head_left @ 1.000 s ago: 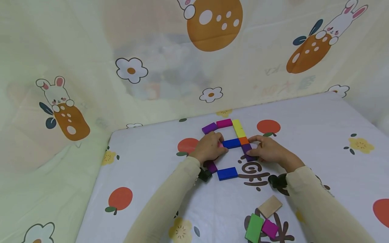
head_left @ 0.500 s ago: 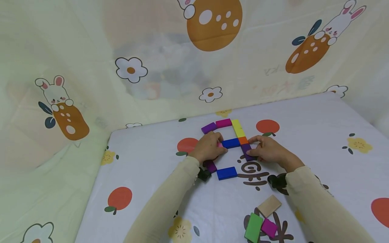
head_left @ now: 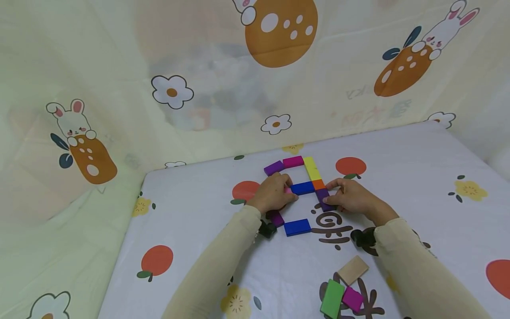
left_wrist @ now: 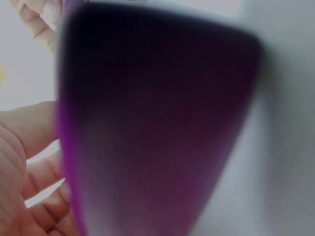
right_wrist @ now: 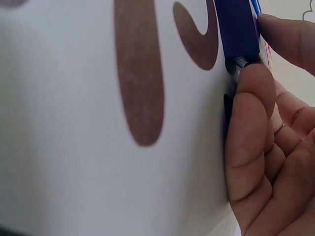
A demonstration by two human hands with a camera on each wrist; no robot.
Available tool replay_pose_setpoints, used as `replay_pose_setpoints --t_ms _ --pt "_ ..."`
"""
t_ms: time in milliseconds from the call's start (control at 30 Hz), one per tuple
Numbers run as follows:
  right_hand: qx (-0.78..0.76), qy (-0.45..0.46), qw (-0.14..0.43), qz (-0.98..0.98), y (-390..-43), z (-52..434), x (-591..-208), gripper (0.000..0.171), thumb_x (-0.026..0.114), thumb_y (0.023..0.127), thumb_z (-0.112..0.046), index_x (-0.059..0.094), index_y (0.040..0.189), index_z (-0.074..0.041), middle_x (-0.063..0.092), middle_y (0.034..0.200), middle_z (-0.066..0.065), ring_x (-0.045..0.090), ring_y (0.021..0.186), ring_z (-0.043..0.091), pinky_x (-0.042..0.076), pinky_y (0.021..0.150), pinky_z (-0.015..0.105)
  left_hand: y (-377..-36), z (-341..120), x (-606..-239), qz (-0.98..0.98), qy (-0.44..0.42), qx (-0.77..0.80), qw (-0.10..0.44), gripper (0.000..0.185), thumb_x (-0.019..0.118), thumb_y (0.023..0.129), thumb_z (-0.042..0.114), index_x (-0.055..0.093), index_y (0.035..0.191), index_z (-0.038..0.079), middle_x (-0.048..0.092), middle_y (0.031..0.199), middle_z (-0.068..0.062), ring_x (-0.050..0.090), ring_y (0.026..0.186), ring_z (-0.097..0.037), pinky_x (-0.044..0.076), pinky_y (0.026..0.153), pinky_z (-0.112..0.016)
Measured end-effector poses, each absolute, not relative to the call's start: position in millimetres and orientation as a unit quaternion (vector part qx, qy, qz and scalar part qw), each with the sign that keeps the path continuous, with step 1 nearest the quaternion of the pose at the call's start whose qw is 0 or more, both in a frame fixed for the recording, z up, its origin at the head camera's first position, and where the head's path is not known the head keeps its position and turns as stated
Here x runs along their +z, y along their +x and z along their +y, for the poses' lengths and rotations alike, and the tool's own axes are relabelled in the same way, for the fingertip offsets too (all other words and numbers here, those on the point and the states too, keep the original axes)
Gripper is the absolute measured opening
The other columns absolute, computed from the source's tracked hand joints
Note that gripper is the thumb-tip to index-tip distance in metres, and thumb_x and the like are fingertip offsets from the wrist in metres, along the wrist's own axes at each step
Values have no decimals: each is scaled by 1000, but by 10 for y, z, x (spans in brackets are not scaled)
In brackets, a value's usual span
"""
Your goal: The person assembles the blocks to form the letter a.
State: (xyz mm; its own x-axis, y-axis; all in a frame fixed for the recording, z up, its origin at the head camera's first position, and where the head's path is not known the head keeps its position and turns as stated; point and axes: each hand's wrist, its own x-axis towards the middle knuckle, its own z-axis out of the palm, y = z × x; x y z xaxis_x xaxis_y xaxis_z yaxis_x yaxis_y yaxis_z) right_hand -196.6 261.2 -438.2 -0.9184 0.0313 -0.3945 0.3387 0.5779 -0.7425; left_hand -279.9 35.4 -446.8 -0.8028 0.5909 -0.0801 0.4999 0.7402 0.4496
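Observation:
Coloured blocks lie in an outline on the white cloth. My left hand (head_left: 272,192) pinches a small pink block (head_left: 287,190), mostly hidden by the fingers, at the left end of a blue block (head_left: 303,188). At that block's other end is an orange block (head_left: 318,184), with a dark purple block (head_left: 325,200) below it. My right hand (head_left: 356,195) holds the dark purple block, thumb against it and index fingertip beside the orange one. The right wrist view shows this block (right_wrist: 238,29) between the digits. A blurred purple block (left_wrist: 147,128) fills much of the left wrist view.
Yellow (head_left: 312,168), magenta (head_left: 293,161) and violet (head_left: 274,168) blocks form the upper part. Below my left wrist lie a purple block (head_left: 276,218) and a blue block (head_left: 297,227). Green (head_left: 333,299), magenta (head_left: 353,299) and plain wooden (head_left: 353,270) pieces lie nearer me.

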Motion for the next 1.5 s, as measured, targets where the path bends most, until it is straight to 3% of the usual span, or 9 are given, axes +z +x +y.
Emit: replay_pose_setpoints --t_ms 400,733,933,1100,1300,1500 --pt "-449 121 167 869 -1966 2590 -4387 50 69 90 -28 49 128 -2 57 87 10 54 75 23 47 66 30 -2812 347 -4476 926 295 212 108 37 74 85 40 64 110 15 53 89 2 52 80 -13 45 66 -25" --pt "-453 120 159 869 -1945 2591 -4388 48 69 90 -28 49 124 -1 55 82 10 54 73 23 47 66 30 -2807 352 -4484 924 295 215 110 37 74 85 40 64 111 15 53 90 3 52 81 -12 46 68 -24" --pt "-450 117 157 871 -1945 2597 -4400 49 68 90 -30 50 125 -1 56 82 9 54 73 23 47 66 30 -2772 269 -4430 920 284 236 127 48 72 86 41 59 123 14 55 104 1 52 93 -13 47 79 -27" --pt "-457 115 160 867 -1913 2605 -4389 51 68 90 -32 49 127 -1 57 84 9 54 75 24 47 68 31 -2620 15 -4378 922 261 263 114 57 70 87 45 53 132 15 51 118 -1 47 106 -14 49 85 -31" --pt "-460 119 163 865 -1858 2630 -4375 56 66 91 -36 47 130 0 59 88 10 55 77 23 47 69 30 -2321 -306 -4465 919 260 277 108 58 73 84 46 55 130 16 50 115 1 50 104 -12 50 83 -30" --pt "-479 131 146 856 -1799 2600 -4372 65 64 91 -42 41 136 -2 58 96 11 54 88 26 45 76 31 -2218 -455 -4565 908 271 301 104 57 77 81 45 55 127 20 50 116 4 52 107 -12 49 90 -32"
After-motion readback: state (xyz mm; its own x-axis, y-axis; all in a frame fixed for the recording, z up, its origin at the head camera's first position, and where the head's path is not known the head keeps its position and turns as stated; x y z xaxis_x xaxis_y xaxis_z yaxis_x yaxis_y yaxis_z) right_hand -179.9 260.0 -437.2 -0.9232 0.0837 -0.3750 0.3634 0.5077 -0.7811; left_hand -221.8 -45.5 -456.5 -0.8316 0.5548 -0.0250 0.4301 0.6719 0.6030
